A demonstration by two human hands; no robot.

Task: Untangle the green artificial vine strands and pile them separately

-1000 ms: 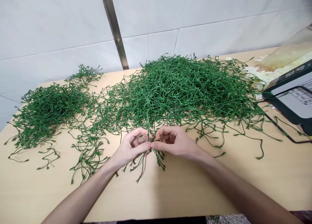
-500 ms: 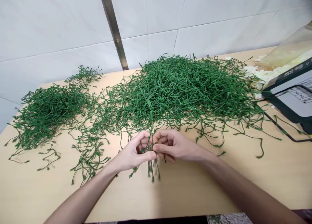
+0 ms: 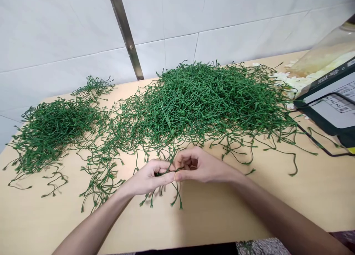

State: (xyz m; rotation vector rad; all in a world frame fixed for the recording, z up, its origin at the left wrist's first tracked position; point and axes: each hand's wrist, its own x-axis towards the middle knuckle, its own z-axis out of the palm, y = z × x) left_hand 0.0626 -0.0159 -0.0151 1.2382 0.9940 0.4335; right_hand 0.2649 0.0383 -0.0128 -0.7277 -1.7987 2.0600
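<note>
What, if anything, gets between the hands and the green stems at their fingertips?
Nothing visible does. The left hand and right hand meet directly at the held stems, whose ends hang below the fingers. The large green pile lies beyond the hands, toward the wall, not between them and those stems.

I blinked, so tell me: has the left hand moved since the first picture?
Yes, slightly: the left hand has come toward the near edge of the table, away from the metal strip on the wall.
</note>
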